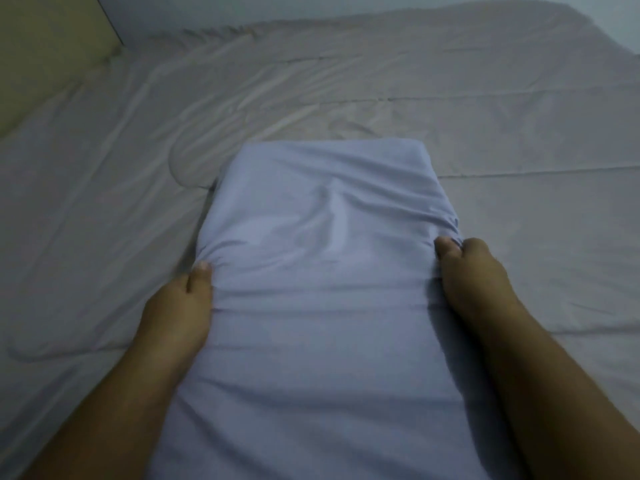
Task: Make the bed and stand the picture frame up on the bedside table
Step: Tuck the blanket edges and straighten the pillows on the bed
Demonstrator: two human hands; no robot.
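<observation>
Firmly gripped from both sides: pillow [322,271] on the bed [519,116]

Pinching the pillow's left edge with the left hand [180,306], thumb on top, cloth bunched beneath it. Squeezing the right edge with the right hand [467,282], thumb and finger dug into gathered folds. Lying lengthwise, oblong and plump, cased in smooth pale blue-lilac fabric creased across the middle. Underneath, a greyish sheet [104,202], soft, rumpled in long shallow wrinkles. At the far left corner, a flat yellowish panel [45,46].

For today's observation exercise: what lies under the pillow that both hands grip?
A wrinkled bed sheet shows around the pillow, gripped by the left hand and right hand. Directly beneath it, the pillow hides everything.
</observation>
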